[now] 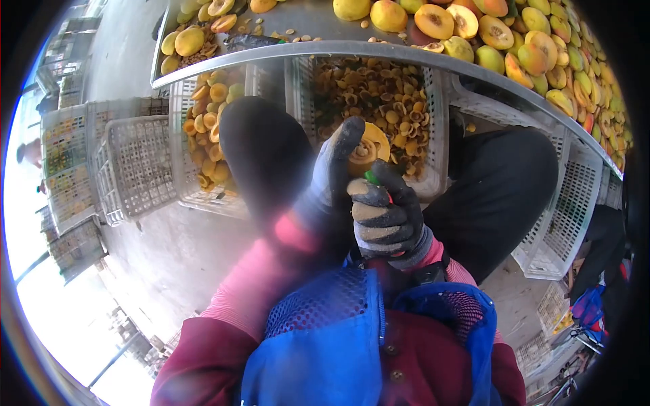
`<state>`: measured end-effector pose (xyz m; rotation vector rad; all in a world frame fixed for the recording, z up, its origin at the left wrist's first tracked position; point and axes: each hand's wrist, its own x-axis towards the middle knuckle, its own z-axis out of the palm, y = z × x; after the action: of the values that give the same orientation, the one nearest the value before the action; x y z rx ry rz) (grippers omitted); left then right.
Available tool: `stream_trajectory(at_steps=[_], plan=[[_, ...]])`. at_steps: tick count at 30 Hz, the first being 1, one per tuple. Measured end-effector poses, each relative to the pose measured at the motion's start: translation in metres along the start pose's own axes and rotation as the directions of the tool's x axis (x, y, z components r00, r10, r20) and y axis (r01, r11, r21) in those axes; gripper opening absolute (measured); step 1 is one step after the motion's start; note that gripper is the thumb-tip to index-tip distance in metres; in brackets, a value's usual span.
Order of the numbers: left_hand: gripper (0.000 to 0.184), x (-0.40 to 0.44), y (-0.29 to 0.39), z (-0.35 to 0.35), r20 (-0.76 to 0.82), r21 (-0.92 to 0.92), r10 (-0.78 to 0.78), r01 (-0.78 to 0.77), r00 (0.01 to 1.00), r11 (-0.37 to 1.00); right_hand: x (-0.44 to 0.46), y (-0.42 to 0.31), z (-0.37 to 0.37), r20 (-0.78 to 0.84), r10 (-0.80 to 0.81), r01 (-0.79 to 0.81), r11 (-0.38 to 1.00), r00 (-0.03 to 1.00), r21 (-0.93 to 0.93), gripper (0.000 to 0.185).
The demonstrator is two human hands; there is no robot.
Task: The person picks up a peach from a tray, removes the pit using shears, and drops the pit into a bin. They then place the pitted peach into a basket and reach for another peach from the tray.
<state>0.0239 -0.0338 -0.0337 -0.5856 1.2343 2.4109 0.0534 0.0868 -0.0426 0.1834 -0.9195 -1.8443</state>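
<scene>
My left hand [334,159], in a grey and dark work glove, holds a halved yellow peach [369,147] with its cut face and pit area showing. Beside it, my right hand [389,216], gloved too, is wrapped round a small tool with a green and red handle [372,177], whose tip lies against or close to the fruit. The fruit is above a white crate [439,135] full of peach scraps [389,101], between my knees.
A metal-edged table [325,47] bears whole and halved peaches [433,21]. At left, a white crate [181,149] holds peach halves [210,128], near stacked crates [139,159]. More crates [565,210] stand at right, by another person's dark-clothed leg [604,243].
</scene>
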Motion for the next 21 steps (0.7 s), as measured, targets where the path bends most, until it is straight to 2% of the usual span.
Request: stream_trajectory(at_steps=[1,3,5,8,9,10,11,12,13,14,15,16,17,18,19,20,21], plan=[[0.033,-0.004,0.003,0.005,-0.025,-0.098,-0.053,0.051,0.998,0.994,-0.001,-0.003,-0.005,0.026,0.024,-0.024,0.999,0.999,-0.026,0.041],[0.032,-0.011,0.009,0.016,-0.145,-0.083,-0.028,0.016,0.989,0.996,-0.002,-0.004,-0.009,0.051,0.046,-0.042,0.997,0.998,-0.062,0.042],[0.030,-0.002,0.005,0.024,-0.333,-0.156,-0.033,-0.020,0.942,0.988,-0.001,-0.006,-0.009,0.054,0.033,-0.027,0.995,0.998,-0.098,0.041],[0.029,-0.006,0.007,0.030,-0.367,-0.185,-0.078,0.010,0.927,0.983,-0.003,-0.007,-0.017,0.031,-0.035,0.039,0.990,0.999,-0.133,0.042],[0.031,0.001,-0.002,0.006,-0.255,0.016,0.109,-0.109,0.961,0.994,-0.005,-0.005,-0.011,0.042,-0.044,0.051,0.981,0.998,-0.189,0.042],[0.032,0.007,-0.011,-0.017,-0.123,0.197,0.300,-0.273,0.946,0.941,-0.006,-0.003,-0.003,0.056,-0.049,0.061,0.968,0.997,-0.243,0.043],[0.034,0.010,-0.007,-0.025,0.008,0.316,0.467,-0.445,0.884,0.838,-0.008,-0.002,0.003,0.067,-0.047,0.065,0.954,0.997,-0.292,0.043],[0.033,0.006,-0.010,-0.027,-0.075,0.477,0.576,-0.478,0.814,0.738,-0.010,-0.003,0.003,-0.046,-0.109,0.091,0.952,0.993,-0.293,0.043],[0.033,0.002,-0.010,-0.027,-0.157,0.634,0.672,-0.448,0.724,0.631,-0.012,-0.007,0.000,-0.150,-0.172,0.120,0.946,0.974,-0.301,0.044],[0.031,-0.003,0.008,-0.016,-0.417,0.111,0.297,-0.276,0.859,0.955,-0.013,-0.014,-0.005,-0.250,-0.234,0.151,0.938,0.940,-0.311,0.044],[0.031,-0.009,0.023,-0.026,-0.308,0.438,0.453,-0.298,0.837,0.848,-0.010,-0.028,-0.019,-0.198,-0.150,0.118,0.979,0.969,-0.165,0.045],[0.031,-0.014,0.039,-0.036,-0.187,0.709,0.592,-0.310,0.784,0.634,-0.015,-0.033,-0.024,-0.363,-0.271,0.189,0.951,0.891,-0.245,0.044],[0.032,-0.017,0.062,-0.028,-0.049,0.860,0.771,-0.366,0.635,0.356,-0.016,-0.030,-0.021,-0.497,-0.391,0.239,0.908,0.775,-0.343,0.043],[0.030,-0.018,0.086,-0.035,-0.118,0.817,0.762,-0.374,0.637,0.439,-0.014,-0.030,-0.018,-0.591,-0.505,0.265,0.854,0.629,-0.448,0.042],[0.027,-0.017,0.112,-0.053,-0.083,0.917,0.760,-0.249,0.645,0.312,-0.013,-0.036,-0.016,-0.567,-0.526,0.237,0.830,0.634,-0.505,0.040],[0.034,-0.016,0.137,-0.067,0.043,0.964,0.764,0.175,0.644,-0.201,-0.016,-0.041,-0.018,-0.549,-0.545,0.213,0.805,0.633,-0.554,0.039],[0.038,-0.013,0.155,-0.085,0.112,0.902,0.725,0.236,0.680,-0.361,-0.017,-0.044,-0.019,-0.535,-0.564,0.190,0.779,0.629,-0.598,0.038]])
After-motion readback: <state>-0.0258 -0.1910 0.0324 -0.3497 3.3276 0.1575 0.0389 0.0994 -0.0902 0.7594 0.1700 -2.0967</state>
